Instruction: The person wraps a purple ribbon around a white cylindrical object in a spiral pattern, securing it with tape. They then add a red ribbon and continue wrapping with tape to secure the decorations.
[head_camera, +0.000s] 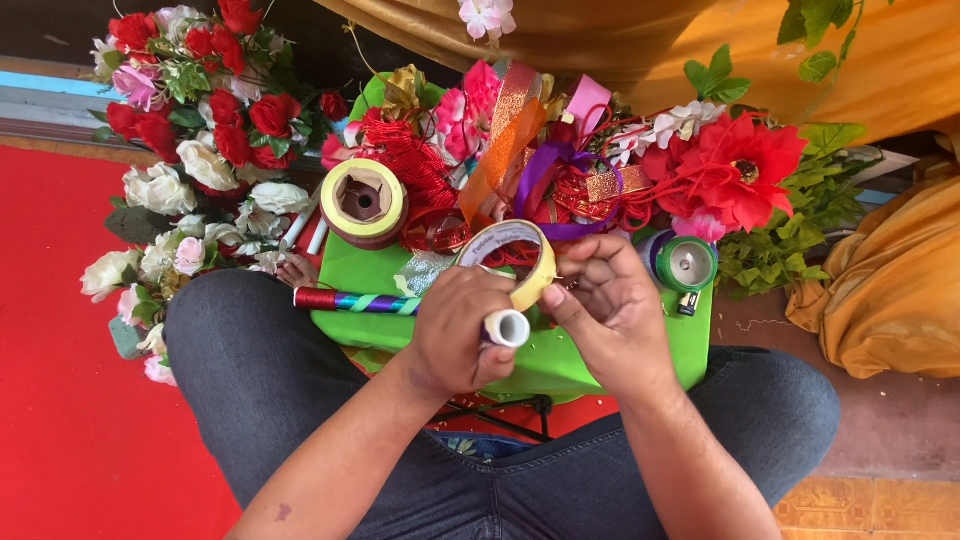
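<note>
The person sits with both knees up around a small green table (360, 270), its top crowded with craft supplies. The left hand (455, 335) is closed around a white tube (507, 327), whose round open end faces the camera just past the curled fingers, and a roll of yellow tape (515, 255) hangs over that hand, standing on edge above the knuckles near the middle of the green top. The right hand (605, 310) is drawn up against the roll from the right, thumb and forefinger pinched narrowly together at the roll's rim; whether they grip a loose end of tape cannot be told, since the spot is too small and partly hidden. Toward the table's left edge lies a stick wrapped in red, purple and green foil (355, 300), pointing along the near side, and behind it stands a wider roll of pale yellow tape (363, 202) with a brown core. At the right edge a spool of green ribbon (686, 263) rests on its side. Along the far edge is a tangle of ribbons (540, 170) in orange, purple, pink and red, with a big red artificial flower (740, 165) at the far right corner. A bunch of red, white and pink artificial roses (200, 130) lies off the table's left, above a red carpet (70, 380).
</note>
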